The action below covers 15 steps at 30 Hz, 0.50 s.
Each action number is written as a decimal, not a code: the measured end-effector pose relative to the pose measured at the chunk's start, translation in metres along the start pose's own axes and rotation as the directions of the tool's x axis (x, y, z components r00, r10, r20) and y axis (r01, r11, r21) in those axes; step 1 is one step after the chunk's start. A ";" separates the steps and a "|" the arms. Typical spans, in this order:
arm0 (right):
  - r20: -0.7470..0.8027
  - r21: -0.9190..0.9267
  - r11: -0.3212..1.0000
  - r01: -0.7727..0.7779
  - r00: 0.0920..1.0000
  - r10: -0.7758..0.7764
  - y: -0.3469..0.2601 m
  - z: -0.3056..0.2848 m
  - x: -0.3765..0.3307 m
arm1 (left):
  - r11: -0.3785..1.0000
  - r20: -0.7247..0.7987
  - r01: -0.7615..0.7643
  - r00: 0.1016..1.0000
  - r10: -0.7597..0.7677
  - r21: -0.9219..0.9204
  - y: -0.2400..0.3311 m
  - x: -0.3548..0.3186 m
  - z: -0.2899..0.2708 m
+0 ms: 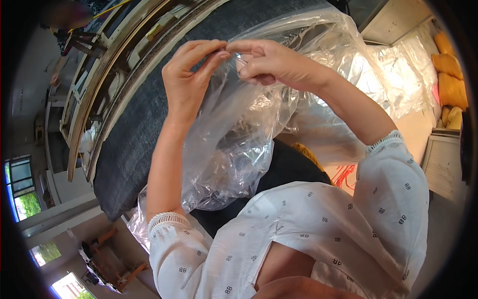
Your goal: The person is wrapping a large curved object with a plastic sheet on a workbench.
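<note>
Near the top middle, my left hand pinches thumb and fingertips together at the edge of a clear plastic sheet. My right hand meets it there, its index fingertip touching the left fingertips. The other right fingers are curled, with a bit of the film showing among them. From both hands the thin, crinkled plastic hangs down over my lap and spreads away to the right in shiny folds. Whether it is a bag or a single layer, I cannot tell.
A dark grey padded surface lies under and left of the hands, bordered by a curved wooden frame. Yellow-orange bundles are stacked at the far right above a pale wooden cabinet. Red strings lie near my right elbow.
</note>
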State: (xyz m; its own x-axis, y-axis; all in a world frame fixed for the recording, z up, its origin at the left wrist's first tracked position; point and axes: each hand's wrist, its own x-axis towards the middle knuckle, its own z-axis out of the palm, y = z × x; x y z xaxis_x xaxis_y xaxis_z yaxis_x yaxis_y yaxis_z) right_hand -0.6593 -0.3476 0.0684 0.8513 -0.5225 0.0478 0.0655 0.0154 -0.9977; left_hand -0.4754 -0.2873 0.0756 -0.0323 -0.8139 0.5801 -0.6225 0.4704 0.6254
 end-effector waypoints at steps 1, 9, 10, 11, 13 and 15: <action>0.124 0.232 0.953 -0.196 0.977 0.171 -0.006 -0.006 -0.002 | 0.979 -0.032 0.113 0.992 -0.120 -0.170 -0.005 -0.005 0.004; 0.423 -0.841 0.058 0.538 0.720 -0.551 -0.039 -0.053 0.017 | 0.506 -0.019 0.297 0.849 -0.528 -0.810 -0.020 -0.023 0.014; 0.423 -0.842 0.056 0.537 0.720 -0.550 -0.044 -0.049 0.017 | 0.506 -0.019 0.295 0.850 -0.526 -0.811 -0.017 -0.022 0.015; 0.191 -0.821 0.447 0.356 0.908 -0.372 -0.050 -0.040 0.019 | 0.450 -0.018 0.297 0.819 -0.573 -0.842 -0.011 -0.021 0.016; 0.015 -0.672 0.736 0.077 0.996 -0.091 -0.046 -0.028 0.022 | 0.396 -0.018 0.291 0.786 -0.618 -0.871 -0.005 -0.021 0.013; -0.063 -0.531 0.818 0.220 0.953 -0.297 -0.014 -0.019 0.021 | 0.365 -0.112 0.240 0.681 -0.723 -0.899 0.000 -0.023 0.010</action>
State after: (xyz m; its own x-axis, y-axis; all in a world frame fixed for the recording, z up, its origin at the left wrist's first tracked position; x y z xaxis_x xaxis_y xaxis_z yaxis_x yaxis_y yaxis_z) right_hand -0.6522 -0.3747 0.0829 0.7588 -0.5560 0.3393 -0.0354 -0.5553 -0.8309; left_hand -0.4825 -0.2717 0.0570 0.5158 -0.8567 0.0012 0.4681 0.2831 0.8371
